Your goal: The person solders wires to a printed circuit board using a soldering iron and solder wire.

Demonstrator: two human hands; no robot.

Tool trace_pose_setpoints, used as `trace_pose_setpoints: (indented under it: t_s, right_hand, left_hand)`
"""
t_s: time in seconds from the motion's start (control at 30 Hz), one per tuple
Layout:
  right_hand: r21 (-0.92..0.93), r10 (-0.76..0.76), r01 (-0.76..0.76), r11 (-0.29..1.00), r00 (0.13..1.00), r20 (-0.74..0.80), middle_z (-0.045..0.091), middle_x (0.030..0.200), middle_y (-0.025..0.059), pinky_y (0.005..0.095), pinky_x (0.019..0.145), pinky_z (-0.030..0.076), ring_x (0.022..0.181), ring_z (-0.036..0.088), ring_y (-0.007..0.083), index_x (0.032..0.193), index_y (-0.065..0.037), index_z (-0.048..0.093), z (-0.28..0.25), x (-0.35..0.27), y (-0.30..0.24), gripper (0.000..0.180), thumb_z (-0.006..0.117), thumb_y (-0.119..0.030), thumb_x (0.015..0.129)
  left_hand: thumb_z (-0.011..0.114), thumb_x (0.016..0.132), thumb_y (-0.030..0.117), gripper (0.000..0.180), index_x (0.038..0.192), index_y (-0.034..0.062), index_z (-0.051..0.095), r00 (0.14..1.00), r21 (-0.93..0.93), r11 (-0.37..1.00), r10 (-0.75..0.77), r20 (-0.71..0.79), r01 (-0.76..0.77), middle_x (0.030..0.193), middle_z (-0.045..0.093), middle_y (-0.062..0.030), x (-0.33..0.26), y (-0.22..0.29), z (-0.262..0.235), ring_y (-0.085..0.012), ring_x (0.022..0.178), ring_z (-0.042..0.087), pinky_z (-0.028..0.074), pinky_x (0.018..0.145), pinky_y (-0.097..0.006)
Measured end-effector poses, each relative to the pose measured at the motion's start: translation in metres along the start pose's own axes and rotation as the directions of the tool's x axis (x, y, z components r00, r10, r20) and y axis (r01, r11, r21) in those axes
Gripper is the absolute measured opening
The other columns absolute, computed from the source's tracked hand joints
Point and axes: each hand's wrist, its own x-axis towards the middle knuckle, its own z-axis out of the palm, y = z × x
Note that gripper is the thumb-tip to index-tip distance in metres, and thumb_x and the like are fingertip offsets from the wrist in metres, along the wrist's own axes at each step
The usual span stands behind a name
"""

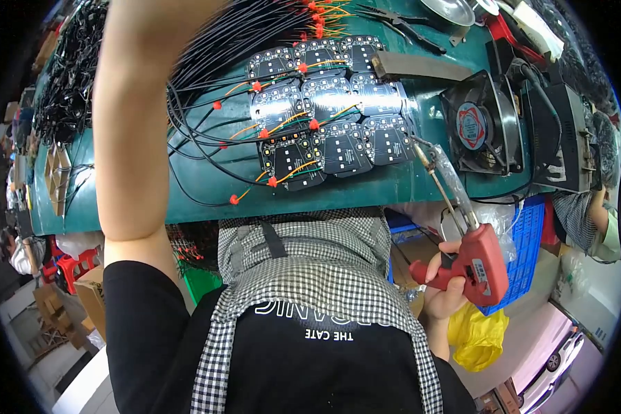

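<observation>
My right hand (pixel 447 295) grips a red soldering gun (pixel 486 269) by its handle, with a finger near the trigger. The gun's long metal tip points up at the lower right corner of a panel of black circuit boards (pixel 341 148) on the bench. Black wires (pixel 210 162) with red ends (pixel 272 182) and orange leads lie across the boards. Stretched over the wire bundle on the left, my left forearm runs to the top edge. My left hand (pixel 172 14) is blurred there, with its fingers out of frame.
A flat bar (pixel 424 67) lies by the panel's upper right corner. Right of it stand a square fan (pixel 472 125) and a dark box-shaped unit (pixel 562 131). Pliers (pixel 403 27) and a metal dish (pixel 450 10) lie behind. A blue crate (pixel 528 255) is below the green bench (pixel 207 207).
</observation>
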Motion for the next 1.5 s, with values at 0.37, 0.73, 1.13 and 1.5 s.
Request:
trace_pose_setpoints:
  t_s: [0.37, 0.73, 1.13, 1.5]
  right_hand:
    - [0.033, 0.099, -0.103, 0.994, 0.989, 0.109, 0.053, 0.11, 0.0185, 0.0272, 0.056, 0.044, 0.065, 0.052, 0.0174, 0.121, 0.002, 0.042, -0.022, -0.01, 0.001, 0.068, 0.067, -0.044, 0.078]
    - [-0.138, 0.178, -0.158, 0.978, 0.972, 0.151, 0.055, 0.091, 0.0123, 0.0232, 0.05, 0.04, 0.055, 0.051, 0.012, 0.112, 0.004, 0.044, -0.017, -0.01, 0.002, 0.07, 0.065, -0.052, 0.076]
    - [-0.083, 0.205, -0.195, 0.977, 0.969, 0.14, 0.061, 0.087, 0.0093, 0.0235, 0.055, 0.044, 0.059, 0.054, 0.0121, 0.121, 0.006, 0.035, -0.02, -0.011, 0.005, 0.082, 0.072, -0.047, 0.071]
    - [-0.302, 0.155, -0.092, 0.949, 0.969, 0.192, 0.061, 0.067, 0.0031, 0.0244, 0.059, 0.047, 0.059, 0.058, 0.0128, 0.101, 0.003, 0.055, -0.031, -0.012, 0.011, 0.056, 0.072, -0.043, 0.073]
  left_hand:
    - [0.066, 0.064, -0.001, 0.02, 0.083, 0.0006, 0.059, 0.899, -0.204, 0.971, 0.2, 0.39, -0.128, 0.072, 0.054, -0.0073, -0.155, 0.001, 0.063, -0.0207, 0.06, 0.055, 0.043, 0.049, -0.03]
    - [0.067, 0.06, -0.006, 0.021, 0.08, -0.0014, 0.062, 0.968, -0.16, 0.983, 0.12, 0.222, -0.086, 0.07, 0.056, -0.0078, -0.164, 0.006, 0.072, -0.02, 0.057, 0.054, 0.042, 0.049, -0.029]
    - [0.066, 0.057, -0.006, 0.024, 0.08, -0.0026, 0.062, 0.96, -0.11, 0.983, 0.169, 0.225, -0.147, 0.072, 0.056, -0.0078, -0.165, 0.004, 0.072, -0.0206, 0.059, 0.053, 0.042, 0.05, -0.029]
    - [0.065, 0.057, -0.006, 0.024, 0.08, -0.0031, 0.062, 0.957, -0.109, 0.984, 0.165, 0.237, -0.142, 0.071, 0.055, -0.0079, -0.164, 0.005, 0.071, -0.0207, 0.059, 0.053, 0.043, 0.05, -0.029]
